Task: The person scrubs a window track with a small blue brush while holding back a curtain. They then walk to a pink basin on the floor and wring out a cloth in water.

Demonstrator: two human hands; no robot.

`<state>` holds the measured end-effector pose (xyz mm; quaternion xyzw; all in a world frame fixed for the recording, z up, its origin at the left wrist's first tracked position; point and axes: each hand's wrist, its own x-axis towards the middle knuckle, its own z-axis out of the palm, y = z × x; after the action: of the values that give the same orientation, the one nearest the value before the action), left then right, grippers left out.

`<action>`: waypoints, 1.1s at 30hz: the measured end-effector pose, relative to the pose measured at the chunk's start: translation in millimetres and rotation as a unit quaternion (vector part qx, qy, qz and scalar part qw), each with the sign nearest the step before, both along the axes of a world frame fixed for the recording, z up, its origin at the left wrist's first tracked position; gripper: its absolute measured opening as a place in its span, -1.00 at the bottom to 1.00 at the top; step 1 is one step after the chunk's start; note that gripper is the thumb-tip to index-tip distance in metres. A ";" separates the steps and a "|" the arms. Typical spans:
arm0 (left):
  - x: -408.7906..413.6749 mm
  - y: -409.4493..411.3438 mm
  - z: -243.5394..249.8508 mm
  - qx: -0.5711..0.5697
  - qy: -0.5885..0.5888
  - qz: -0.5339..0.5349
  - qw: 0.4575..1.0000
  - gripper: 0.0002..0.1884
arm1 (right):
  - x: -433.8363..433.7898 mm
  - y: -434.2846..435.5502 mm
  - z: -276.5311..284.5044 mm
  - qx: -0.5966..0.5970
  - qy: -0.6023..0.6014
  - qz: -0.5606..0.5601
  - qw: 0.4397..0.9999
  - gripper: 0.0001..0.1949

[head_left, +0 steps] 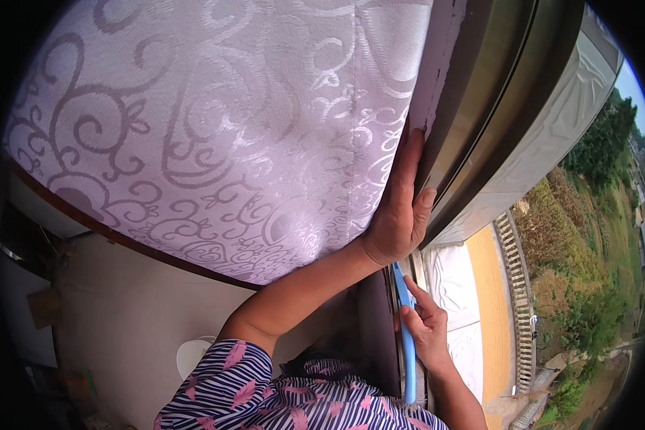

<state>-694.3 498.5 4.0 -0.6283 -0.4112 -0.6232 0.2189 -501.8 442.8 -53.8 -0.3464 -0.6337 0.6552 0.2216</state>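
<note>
My right hand (430, 328) grips the middle of a long light-blue plastic brush (409, 355). Pale bristles show at its near end, close to my shirt, and its narrow far tip lies below my left wrist. The brush runs along the metal sliding-window track (420, 279). Farther up, my left hand (398, 220) rests at the corner between the patterned lilac wall covering (236, 150) and the dark window frame (478, 118). Its thumb stands apart from the extended fingers, some of which are hidden, and I see nothing held in it.
Brown skirting (134, 242) edges the wall above a pale floor (123, 290). A white bucket-like container (191, 355) stands behind my left sleeve. Outside the window are white tiles (457, 279), a tan ledge (486, 301), a balustrade (521, 301) and greenery (586, 322).
</note>
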 end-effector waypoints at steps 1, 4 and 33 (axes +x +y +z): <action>2.5 0.1 -5.9 -0.024 0.003 0.016 1.000 -0.35 | 2.5 -2.0 -0.8 0.009 -0.003 -0.003 1.000 -0.49; 0.2 3.6 -17.8 -0.016 -0.001 -0.003 1.000 -0.34 | 5.9 -5.8 -3.8 0.002 0.018 -0.009 1.000 -0.48; 0.7 -2.8 -11.7 -0.018 -0.017 -0.067 0.997 -0.37 | 18.8 -12.8 41.7 -0.131 -0.029 0.001 0.991 -0.53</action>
<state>-693.6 495.7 -7.6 -0.6475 -0.3830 -0.6395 0.1586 -483.1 430.0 -12.1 -0.3904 -0.5485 0.7229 0.1553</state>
